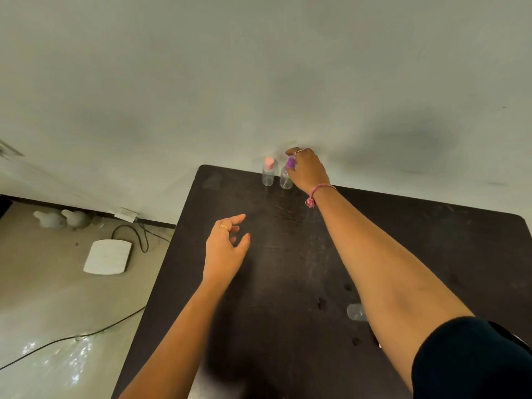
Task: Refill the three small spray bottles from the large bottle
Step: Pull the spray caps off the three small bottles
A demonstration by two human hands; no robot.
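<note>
Two small clear spray bottles stand side by side at the far edge of the dark table, against the wall. One has a pink cap; the other has a purple cap. My right hand reaches across the table and its fingers close around the top of the purple-capped bottle. My left hand hovers over the middle of the table, fingers spread, holding nothing. A clear bottle-like object shows partly from under my right forearm; most of it is hidden. The large bottle is not in view.
The wall rises right behind the bottles. To the left the table drops off to the floor, where a white flat device, black cables and two white figures lie.
</note>
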